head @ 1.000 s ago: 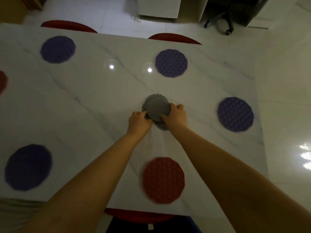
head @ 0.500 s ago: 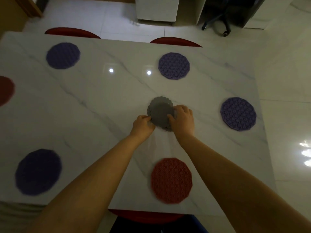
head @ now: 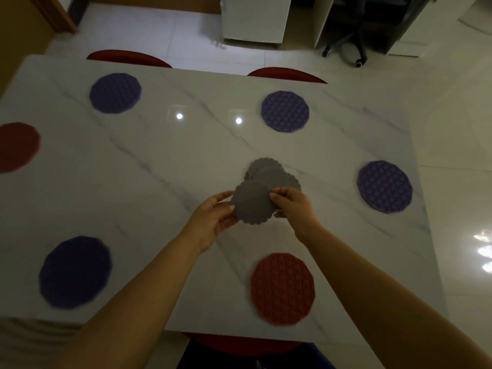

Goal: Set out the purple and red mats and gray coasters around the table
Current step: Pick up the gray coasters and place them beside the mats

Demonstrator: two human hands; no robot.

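Observation:
A white marble table [head: 159, 182] carries round mats. Purple mats lie at the far left [head: 115, 92], far right [head: 285, 111], right edge [head: 384, 186] and near left [head: 75, 271]. One red mat [head: 282, 288] lies at the near edge, another red mat [head: 17, 146] at the left edge. Between my left hand [head: 213, 217] and my right hand [head: 295, 206] I hold a gray scalloped coaster [head: 253, 202], lifted off the stack of gray coasters [head: 269, 173] at the table's middle.
Red chair backs show at the far edge [head: 127, 57] [head: 286, 74] and a red seat [head: 239, 344] below the near edge. A white cabinet [head: 254, 18] and a black office chair [head: 348, 41] stand on the tiled floor beyond.
Both hands gripped the gray coaster stack on the table. They have pulled back toward me with the top coaster raised off the stack.

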